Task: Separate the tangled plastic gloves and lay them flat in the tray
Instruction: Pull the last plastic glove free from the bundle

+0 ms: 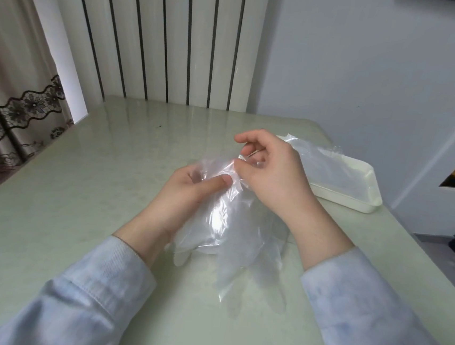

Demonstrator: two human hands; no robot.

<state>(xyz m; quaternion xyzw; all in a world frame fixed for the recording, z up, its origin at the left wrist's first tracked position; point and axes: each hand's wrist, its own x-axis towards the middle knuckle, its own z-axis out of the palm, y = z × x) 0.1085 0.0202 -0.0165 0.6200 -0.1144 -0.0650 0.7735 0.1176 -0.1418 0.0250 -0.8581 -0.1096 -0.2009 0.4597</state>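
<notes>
While fingers [215, 183] of left hand [191, 188] and right hand [273, 171] pinch tangled gloves [232, 228], green surface [94, 187] carries white tray [343, 202]; radiator [164, 35], curtain [11, 96] behind.

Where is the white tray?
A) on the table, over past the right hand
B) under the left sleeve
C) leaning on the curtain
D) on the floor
A: the white tray sits on the table beyond the right hand, which pinches the plastic gloves.

Soft, even daylight. Glare whitens the gloves [217, 218] on the table [95, 176]; lines beyond it bow outward.
</notes>
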